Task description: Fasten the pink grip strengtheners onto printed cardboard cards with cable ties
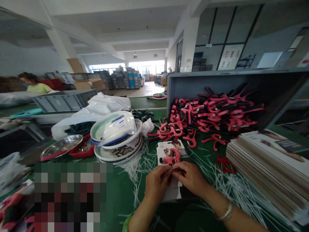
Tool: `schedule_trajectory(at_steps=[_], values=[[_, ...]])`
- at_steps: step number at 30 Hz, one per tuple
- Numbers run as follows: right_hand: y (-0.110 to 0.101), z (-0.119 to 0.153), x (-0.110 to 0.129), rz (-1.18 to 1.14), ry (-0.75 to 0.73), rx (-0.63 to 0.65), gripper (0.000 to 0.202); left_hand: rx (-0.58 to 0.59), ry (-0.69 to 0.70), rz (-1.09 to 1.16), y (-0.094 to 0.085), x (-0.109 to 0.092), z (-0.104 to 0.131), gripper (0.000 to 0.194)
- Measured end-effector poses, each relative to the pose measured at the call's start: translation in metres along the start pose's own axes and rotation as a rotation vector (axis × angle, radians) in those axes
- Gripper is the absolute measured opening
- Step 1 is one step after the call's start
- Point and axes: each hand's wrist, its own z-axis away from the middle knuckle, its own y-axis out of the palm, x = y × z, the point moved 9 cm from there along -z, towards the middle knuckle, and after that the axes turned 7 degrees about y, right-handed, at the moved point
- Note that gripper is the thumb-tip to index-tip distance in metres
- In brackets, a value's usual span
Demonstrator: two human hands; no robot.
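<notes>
A pink hand tool [174,155] with a curved, hooked head and a black end lies on a printed cardboard card [162,149] in front of me. My left hand [158,181] is closed in a pinch at the tool's lower part, over the card. Opposite it, my right hand [189,177] pinches too, its fingertips meeting those of the left. Whatever sits between the fingertips is too small and covered to name. Part of the tool and the card's middle are hidden under both hands.
A grey crate [217,82] lies tipped, spilling many pink tools [207,112]. Stacked cards [267,167] and red-handled scissors [227,165] are at right. White plastic strips [231,190] litter the green table. Bowls [118,158] of metal parts stand left. A person [36,83] is farther back.
</notes>
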Motion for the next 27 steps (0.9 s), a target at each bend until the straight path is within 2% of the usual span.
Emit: schedule_trajectory(at_steps=[5, 9, 12, 15, 17, 21, 24, 27], values=[[-0.01, 0.007, 0.013, 0.004, -0.188, -0.023, 0.017, 0.083, 0.068, -0.036, 0.005, -0.01, -0.001, 0.017], [-0.012, 0.009, 0.017, 0.107, -0.274, -0.145, 0.024, 0.044, 0.073, -0.112, 0.005, -0.016, 0.002, 0.017], [-0.029, 0.016, 0.007, 0.097, -0.217, -0.342, 0.023, 0.022, 0.021, -0.21, 0.004, -0.014, 0.003, 0.016], [-0.05, 0.027, -0.016, -0.011, -0.037, -0.518, 0.018, 0.038, -0.023, -0.228, 0.003, -0.01, 0.002, 0.017], [-0.051, 0.029, -0.02, -0.055, -0.006, -0.491, 0.016, 0.017, -0.01, -0.205, 0.0, -0.011, 0.002, 0.018], [-0.038, 0.023, -0.008, -0.075, -0.096, -0.366, 0.017, 0.027, 0.063, -0.268, 0.001, -0.021, 0.002, 0.027], [-0.03, 0.017, 0.002, -0.078, -0.155, -0.354, 0.017, 0.065, -0.003, -0.299, 0.004, -0.012, 0.002, 0.02], [-0.019, 0.012, 0.017, -0.066, -0.279, -0.298, 0.015, 0.043, -0.073, -0.25, 0.001, 0.001, 0.001, 0.019]])
